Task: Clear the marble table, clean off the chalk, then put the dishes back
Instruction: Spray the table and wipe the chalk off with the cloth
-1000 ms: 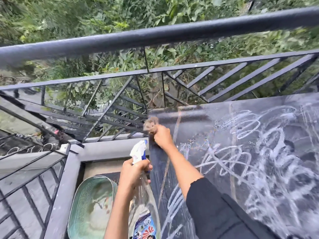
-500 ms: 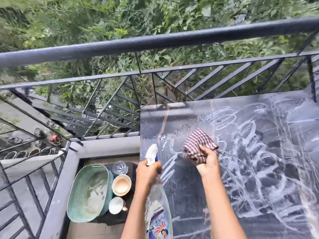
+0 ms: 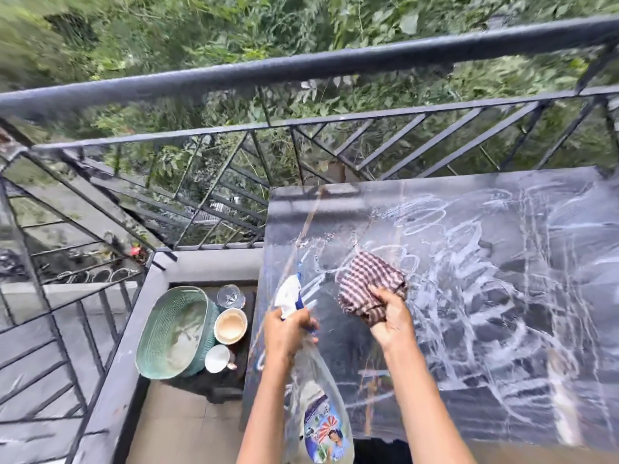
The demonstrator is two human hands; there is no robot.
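Observation:
The dark marble table [image 3: 502,380] fills the right half, covered in white chalk scribbles, with a wiped darker patch near its left side. My right hand [image 3: 390,321] grips a bunched red-and-white checked cloth [image 3: 368,283] against the tabletop. My left hand [image 3: 288,329] holds the neck of a clear spray bottle [image 3: 318,406] with a white and blue trigger head, over the table's left edge. On the floor left of the table stand a green basket [image 3: 174,329], a beige bowl [image 3: 230,325], a white cup [image 3: 217,358] and a glass [image 3: 229,295].
A black metal balcony railing [image 3: 301,68] runs along the far side and turns down the left, with dense green foliage beyond. A grey ledge [image 3: 110,380] borders the floor at left. The dishes sit in the narrow gap between ledge and table.
My right hand with the cloth has come back from the table's far left corner toward the middle-left. The view has tilted down, bringing the floor dishes into sight.

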